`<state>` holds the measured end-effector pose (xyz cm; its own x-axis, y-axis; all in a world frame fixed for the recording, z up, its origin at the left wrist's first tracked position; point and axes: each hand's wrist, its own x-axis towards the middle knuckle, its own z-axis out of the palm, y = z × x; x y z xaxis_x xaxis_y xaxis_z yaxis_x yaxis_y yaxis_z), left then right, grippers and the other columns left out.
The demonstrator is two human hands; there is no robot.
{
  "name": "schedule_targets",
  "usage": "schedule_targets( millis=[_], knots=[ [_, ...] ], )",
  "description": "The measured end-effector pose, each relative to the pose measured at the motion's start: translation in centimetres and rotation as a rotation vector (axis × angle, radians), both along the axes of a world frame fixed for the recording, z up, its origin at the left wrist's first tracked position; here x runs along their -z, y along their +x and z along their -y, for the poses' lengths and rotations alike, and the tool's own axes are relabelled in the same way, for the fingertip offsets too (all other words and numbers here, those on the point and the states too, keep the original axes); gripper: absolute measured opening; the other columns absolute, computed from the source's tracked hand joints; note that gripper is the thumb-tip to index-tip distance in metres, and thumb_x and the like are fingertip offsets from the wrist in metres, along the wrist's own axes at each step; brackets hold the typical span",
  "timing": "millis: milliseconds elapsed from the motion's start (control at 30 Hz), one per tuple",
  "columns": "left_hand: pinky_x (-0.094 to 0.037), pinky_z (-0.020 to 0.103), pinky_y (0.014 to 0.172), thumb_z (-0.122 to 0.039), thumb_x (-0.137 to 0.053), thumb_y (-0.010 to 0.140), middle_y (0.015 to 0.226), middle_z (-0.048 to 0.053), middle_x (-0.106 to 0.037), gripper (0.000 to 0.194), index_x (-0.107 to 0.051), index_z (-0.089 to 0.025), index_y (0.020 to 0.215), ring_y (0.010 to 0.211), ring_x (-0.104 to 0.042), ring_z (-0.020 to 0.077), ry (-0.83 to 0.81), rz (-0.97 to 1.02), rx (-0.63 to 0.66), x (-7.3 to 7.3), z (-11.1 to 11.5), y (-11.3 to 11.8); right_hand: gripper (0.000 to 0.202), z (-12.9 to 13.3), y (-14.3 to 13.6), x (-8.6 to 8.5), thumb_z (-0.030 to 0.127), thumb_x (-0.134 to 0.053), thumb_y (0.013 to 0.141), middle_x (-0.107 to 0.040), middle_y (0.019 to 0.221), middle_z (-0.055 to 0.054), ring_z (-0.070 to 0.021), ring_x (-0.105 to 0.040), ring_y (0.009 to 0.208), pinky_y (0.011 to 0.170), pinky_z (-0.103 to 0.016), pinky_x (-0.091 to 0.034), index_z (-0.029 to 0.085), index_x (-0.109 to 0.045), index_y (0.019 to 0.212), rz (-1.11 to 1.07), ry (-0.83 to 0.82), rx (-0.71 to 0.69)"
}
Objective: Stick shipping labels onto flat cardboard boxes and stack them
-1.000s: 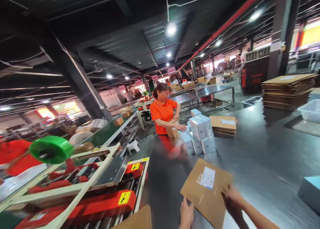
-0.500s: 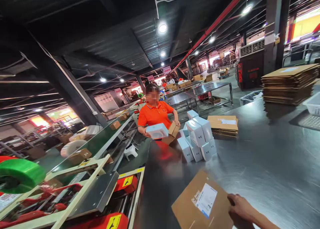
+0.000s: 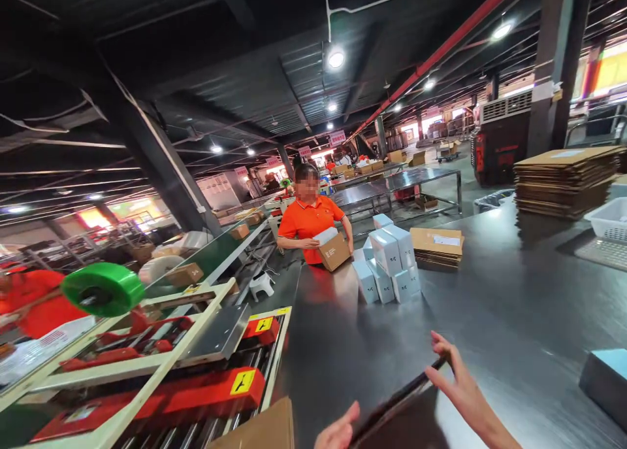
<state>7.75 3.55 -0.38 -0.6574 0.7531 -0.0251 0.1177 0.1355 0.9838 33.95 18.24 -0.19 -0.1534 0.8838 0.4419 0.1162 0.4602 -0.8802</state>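
At the bottom of the head view a dark-looking cardboard piece (image 3: 401,413) stands tilted between my hands. My right hand (image 3: 458,377) has its thumb and fingers spread around the upper right edge of the piece. My left hand (image 3: 339,428) is at its lower left, partly cut off by the frame, fingers near the edge; its grip is hidden. Beyond them, white boxes (image 3: 389,256) are stacked on the dark table (image 3: 499,305). Another brown carton (image 3: 259,429) lies at the bottom, left of my left hand.
Across the table a person in orange (image 3: 313,217) holds a carton (image 3: 334,251) with a white box in it. Flat cartons (image 3: 435,243) and a taller stack (image 3: 563,181) lie behind. A taping machine with green tape (image 3: 102,289) stands left; a white basket (image 3: 610,220) is right.
The labelled cardboard has turned so its dark side shows, and my left hand has come into view. The other person's white box has moved into the carton. The camera view has shifted left.
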Motion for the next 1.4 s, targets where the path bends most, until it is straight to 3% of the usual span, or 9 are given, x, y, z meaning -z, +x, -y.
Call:
schedule_targets(
  millis=[200, 300, 400, 500, 600, 733, 967, 1233, 1400],
  knots=[
    [-0.053, 0.037, 0.083, -0.071, -0.054, 0.07, 0.092, 0.008, -0.069, 0.054, -0.066, -0.021, 0.085, 0.094, -0.065, 0.028, 0.196, -0.074, -0.113, -3.8, -0.8, 0.8, 0.1, 5.6, -1.8, 4.2, 0.05, -0.064, 0.075, -0.037, 0.155, -0.009, -0.0334, -0.038, 0.141, 0.108, -0.047, -0.045, 0.033, -0.012, 0.158, 0.106, 0.07, -0.298],
    [-0.049, 0.032, 0.078, -0.066, -0.045, 0.081, 0.078, 0.006, -0.061, 0.049, -0.056, -0.021, 0.066, 0.081, -0.059, 0.0217, 0.23, -0.321, 0.101, -3.3, -0.1, 2.9, 0.094, 4.7, -1.8, 5.3, 0.054, -0.065, 0.075, -0.022, 0.162, -0.009, -0.0376, -0.029, 0.144, 0.112, -0.054, -0.039, 0.033, -0.023, 0.156, 0.167, 0.136, -0.013],
    [-0.045, 0.031, 0.082, -0.056, -0.048, 0.085, 0.079, 0.007, -0.06, 0.046, -0.05, -0.021, 0.056, 0.084, -0.058, 0.0208, 0.163, -0.49, 0.371, -1.7, 1.9, 3.6, 0.061, 3.8, -0.1, 6.1, 0.053, -0.064, 0.079, -0.038, 0.155, -0.004, -0.0355, -0.038, 0.14, 0.113, -0.052, -0.04, 0.039, -0.054, 0.138, 0.258, 0.231, 0.022],
    [-0.045, 0.031, 0.084, -0.049, -0.064, 0.076, 0.094, 0.008, -0.062, 0.03, -0.063, -0.019, 0.081, 0.09, -0.057, 0.0212, -0.007, -0.515, 0.299, -1.3, 2.6, 3.1, 0.042, 4.5, 2.3, 7.1, 0.046, -0.06, 0.085, -0.057, 0.14, -0.002, -0.0313, -0.055, 0.128, 0.106, -0.045, -0.05, 0.04, -0.064, 0.127, 0.303, 0.366, -0.066],
    [-0.045, 0.031, 0.092, -0.047, -0.066, 0.074, 0.126, 0.015, -0.056, 0.073, -0.048, -0.011, 0.136, 0.107, -0.057, 0.0231, -0.122, -0.401, 0.261, -2.5, 0.8, 2.8, 0.042, 5.6, 4.0, 7.9, 0.037, -0.057, 0.091, -0.061, 0.136, -0.003, -0.0271, -0.061, 0.122, 0.098, -0.036, -0.056, 0.034, -0.061, 0.133, 0.328, 0.587, -0.08],
    [-0.042, 0.032, 0.1, -0.054, -0.061, 0.079, 0.133, 0.014, -0.059, 0.076, -0.049, -0.014, 0.142, 0.119, -0.056, 0.0263, -0.166, -0.456, 0.396, -4.7, -1.9, 3.2, 0.051, 5.1, 4.4, 7.1, 0.037, -0.06, 0.089, -0.062, 0.135, -0.008, -0.027, -0.062, 0.12, 0.097, -0.036, -0.057, 0.025, -0.056, 0.138, 0.461, 0.725, 0.023],
    [-0.047, 0.04, 0.094, -0.069, -0.055, 0.078, 0.114, 0.011, -0.072, 0.064, -0.069, -0.025, 0.121, 0.108, -0.065, 0.0327, -0.249, -0.686, 0.284, -5.1, -3.9, 5.0, 0.054, 2.0, 4.6, 3.4, 0.054, -0.051, 0.089, -0.054, 0.143, -0.009, -0.0321, -0.052, 0.131, 0.106, -0.045, -0.049, 0.023, -0.063, 0.131, 0.546, 0.482, 0.007],
    [-0.01, 0.048, 0.122, -0.053, -0.048, 0.091, 0.162, 0.006, -0.028, 0.063, -0.042, -0.028, 0.148, 0.15, -0.02, 0.0288, 0.161, -0.914, 0.465, -3.4, -3.6, 4.5, 0.045, 6.6, 4.8, 7.3, 0.061, -0.047, 0.086, -0.058, 0.137, 0.002, -0.0361, -0.048, 0.132, 0.108, -0.056, -0.043, 0.043, -0.068, 0.122, 0.502, 0.353, -0.266],
    [-0.024, 0.05, 0.119, -0.051, -0.048, 0.089, 0.159, 0.009, -0.034, 0.071, -0.032, -0.025, 0.153, 0.145, -0.033, 0.0327, -0.114, -0.673, 0.653, -4.2, -3.3, 4.7, 0.066, 6.8, 6.0, 4.2, 0.071, -0.026, 0.089, -0.058, 0.139, -0.003, -0.0325, -0.054, 0.127, 0.102, -0.047, -0.05, 0.034, -0.075, 0.113, 0.12, -0.349, -0.398]
  ],
)
